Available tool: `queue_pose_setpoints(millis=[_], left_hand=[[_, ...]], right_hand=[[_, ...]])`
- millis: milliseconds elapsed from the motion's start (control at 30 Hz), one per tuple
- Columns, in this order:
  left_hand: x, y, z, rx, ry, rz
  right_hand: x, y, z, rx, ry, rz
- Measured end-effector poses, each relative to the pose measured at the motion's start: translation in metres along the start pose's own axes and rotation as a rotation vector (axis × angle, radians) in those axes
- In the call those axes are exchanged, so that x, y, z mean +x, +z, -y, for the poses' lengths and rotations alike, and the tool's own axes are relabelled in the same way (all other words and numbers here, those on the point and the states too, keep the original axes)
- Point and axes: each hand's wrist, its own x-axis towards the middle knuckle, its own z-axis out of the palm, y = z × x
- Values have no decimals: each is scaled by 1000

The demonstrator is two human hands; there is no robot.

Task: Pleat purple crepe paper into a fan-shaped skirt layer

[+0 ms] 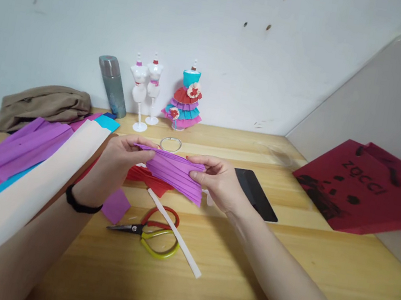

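Between my two hands stretches a pleated strip of purple crepe paper [175, 172], raised over the table. My left hand [124, 153] pinches its left end, thumb on top. The right end sits between the thumb and fingers of my right hand [215, 176]. Beneath the strip lies red crepe paper [149, 178], partly covered. Closer to me are scissors [142, 230] with one red and one yellow handle loop. A narrow white strip [176, 233] lies across those handles. A small purple paper piece [116, 206] rests by my left wrist.
Paper sheets in several colours [67, 157] spread over the left side, near a brown cloth [45, 107]. Along the wall stand a bottle [113, 87], two white mini mannequins [139, 92] and a dressed one [186, 98]. A metal ring [171, 144], black tablet [256, 196] and red bag [367, 192] are also there.
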Motion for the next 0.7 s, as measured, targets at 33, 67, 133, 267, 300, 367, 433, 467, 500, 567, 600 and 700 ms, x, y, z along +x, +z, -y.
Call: queue_pose_setpoints(millis=[33,67,133,267,300,367,433,467,500,567,600,700], left_hand=[[0,0,0,-2,-5,2],[0,0,0,-4,-9,4],[1,0,1,-2,-12,7],[1,-1,3,11,-3,6],[2,-1,4,14,1,5],[2,-1,5,21,11,1],[1,-1,5,31,19,-6],[1,-1,4,34,21,-12],[0,-1,4,35,23,-17],[0,0,2,29,29,-24],[0,0,2,24,31,-24],[-1,0,1,13,29,-16]], right_hand=[[0,0,0,1,0,-5],[1,0,0,2,3,-7],[1,0,-1,3,9,-11],[1,-1,-2,6,13,-27],[1,-1,-2,7,10,-31],[1,-1,-3,5,3,-34],[1,-1,-3,-3,6,-27],[1,-1,-3,-6,10,-18],[1,0,-3,-8,15,-7],[0,0,-2,-9,29,18],[0,0,-2,-8,37,31],[0,-2,-3,-15,44,49]])
